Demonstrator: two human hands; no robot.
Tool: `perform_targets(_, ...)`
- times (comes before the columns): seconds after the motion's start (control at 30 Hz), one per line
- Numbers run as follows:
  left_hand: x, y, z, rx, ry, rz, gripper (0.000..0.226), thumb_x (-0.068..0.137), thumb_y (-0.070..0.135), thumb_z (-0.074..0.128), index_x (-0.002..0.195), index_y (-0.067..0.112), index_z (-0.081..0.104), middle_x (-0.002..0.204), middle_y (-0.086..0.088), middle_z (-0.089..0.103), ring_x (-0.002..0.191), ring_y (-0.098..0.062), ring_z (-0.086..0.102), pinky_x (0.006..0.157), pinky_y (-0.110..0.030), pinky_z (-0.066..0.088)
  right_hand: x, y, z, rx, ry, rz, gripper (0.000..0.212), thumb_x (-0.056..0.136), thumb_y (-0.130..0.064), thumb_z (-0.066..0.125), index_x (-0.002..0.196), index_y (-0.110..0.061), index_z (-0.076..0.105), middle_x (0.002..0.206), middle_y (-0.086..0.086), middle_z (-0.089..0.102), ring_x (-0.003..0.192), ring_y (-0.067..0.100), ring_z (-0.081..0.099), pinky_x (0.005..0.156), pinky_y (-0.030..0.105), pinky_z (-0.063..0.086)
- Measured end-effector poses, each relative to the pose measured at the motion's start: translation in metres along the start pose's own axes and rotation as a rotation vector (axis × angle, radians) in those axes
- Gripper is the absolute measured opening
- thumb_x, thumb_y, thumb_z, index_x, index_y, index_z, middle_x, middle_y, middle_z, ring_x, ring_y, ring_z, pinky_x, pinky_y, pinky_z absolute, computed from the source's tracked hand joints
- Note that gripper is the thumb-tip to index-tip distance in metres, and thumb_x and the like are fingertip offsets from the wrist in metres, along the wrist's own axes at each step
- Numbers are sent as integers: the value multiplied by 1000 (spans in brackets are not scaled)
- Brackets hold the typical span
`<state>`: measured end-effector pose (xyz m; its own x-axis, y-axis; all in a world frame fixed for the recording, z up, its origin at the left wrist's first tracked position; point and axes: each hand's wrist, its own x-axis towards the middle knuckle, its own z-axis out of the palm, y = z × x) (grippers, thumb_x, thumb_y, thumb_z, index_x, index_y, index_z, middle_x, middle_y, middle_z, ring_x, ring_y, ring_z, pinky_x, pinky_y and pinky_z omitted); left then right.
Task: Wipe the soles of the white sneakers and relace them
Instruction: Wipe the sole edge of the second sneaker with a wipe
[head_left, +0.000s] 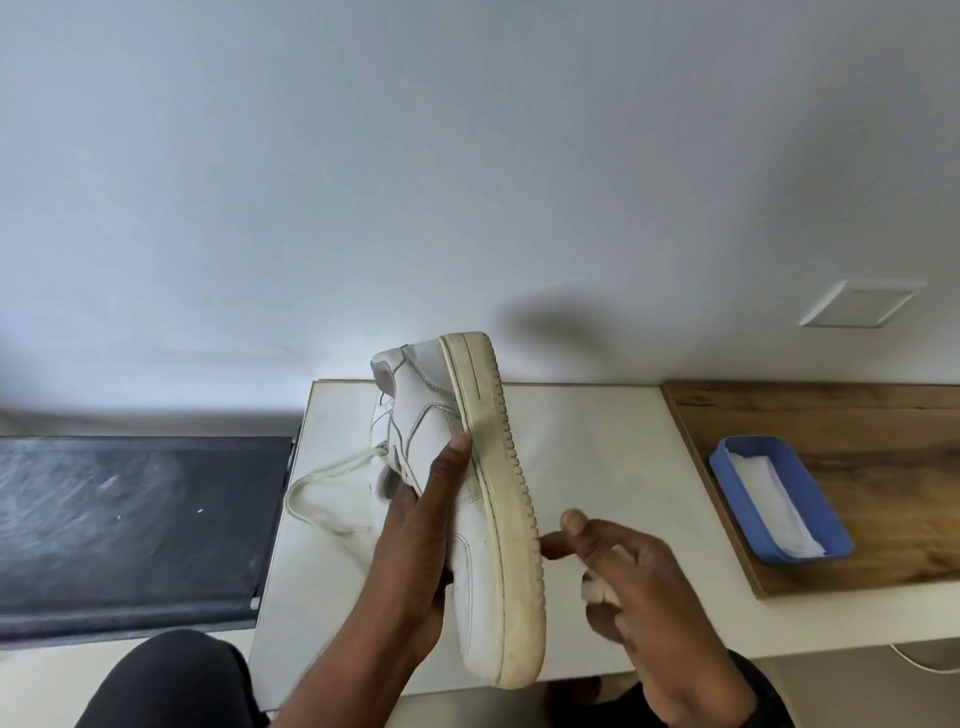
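Head camera, and here it is: the left hand (415, 545) has the white sneaker (467, 571) up off the white counter (597, 441), above its near left part. The shoe is turned on its side, heel away from the person, toe toward them, and the yellowed sole (501, 519) faces right. The fingers wrap round the upper from the left. The thumb lies up the side, its tip just short of the sole's rim.

The right hand (649, 603) is right beside the sole, at the toe half. Its fingers curl over a small white wipe (595, 590) (only a scrap peeks out under the palm). One fingertip (550, 548) reaches across to touch the sole's toothed edge, and the thumb is raised, touching nothing.

A loose lace (322, 488) trails from the shoe's left side and loops over the counter's left edge; whether it rests there I cannot tell.

On the counter's far right part lies a wooden board (857, 431). Near the board's near left corner sits a blue tray (810, 557), with white sheets (769, 499) folded inside. Left of the counter and lower down is a dark mat (130, 519). A dark-clad knee (171, 686) shows at the bottom, and a white square plate (862, 304) sits on the wall above the board.
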<state>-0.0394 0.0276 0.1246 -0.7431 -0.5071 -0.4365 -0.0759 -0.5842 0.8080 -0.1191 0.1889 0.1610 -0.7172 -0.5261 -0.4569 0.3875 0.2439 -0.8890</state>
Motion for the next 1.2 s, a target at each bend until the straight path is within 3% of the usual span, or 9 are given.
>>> perform_targets(0.1,1,2,-2,-14,34,-17,79,74,74,71,139,29,61,118,-9,77,107,-31,75,84,-49,63,5,3,-7,292,84,88,40,72,-44,83,75,-13,57,68,4,43,51,11,32,45,21,30)
perform_targets(0.23,3,4,-3,-15,38,-3,63,86,69,68,137,32,63,115,-5,79,105,-28,77,84,-49,63,-1,-2,-14,574,-2,229,33,76,-25,76,103,-9,66,88,15,60,66,20,54,59,30,40)
perform_targets(0.4,5,4,-4,-12,56,21,57,90,62,64,136,28,63,112,-8,79,102,-30,77,80,-47,64,-11,-16,-12,700,-174,189,63,35,1,79,98,-1,74,96,25,63,70,28,61,55,36,51)
perform_targets(0.47,6,2,-4,-6,62,23,60,88,65,67,136,28,63,112,-8,79,102,-30,77,85,-52,64,-14,-21,-7,592,-169,102,53,32,1,84,85,-4,78,92,24,66,66,28,65,51,33,54)
perform_targets(0.6,6,0,-5,7,77,30,72,78,72,70,137,31,61,114,-4,79,102,-27,77,94,-59,59,-28,-28,7,190,-185,-238,53,47,-37,99,91,-14,79,93,14,76,78,19,72,67,25,58)
perform_targets(0.67,5,0,-4,4,79,37,72,78,71,70,137,32,60,115,-3,79,103,-27,77,96,-59,58,-33,-26,14,-137,-115,-454,19,77,-28,85,95,-27,78,94,3,77,84,13,73,74,20,57)
perform_targets(0.83,4,3,-2,23,86,85,51,89,63,69,129,32,65,109,-5,80,99,-28,78,77,-45,64,-26,-9,18,-956,178,-912,32,79,-11,77,101,-33,73,97,-21,68,83,3,68,67,19,58)
perform_targets(1.0,3,2,0,6,113,113,51,88,62,72,129,32,65,112,-7,79,103,-31,76,90,-56,62,-23,-1,28,-1090,306,-927,46,59,1,91,92,-27,75,97,-9,58,74,10,60,71,13,52)
perform_targets(1.2,4,1,0,-43,149,118,47,89,58,71,128,32,66,112,-7,79,103,-30,77,92,-58,61,-27,12,33,-1041,281,-1003,36,74,-23,78,109,-25,71,101,-7,58,86,12,60,71,18,58)
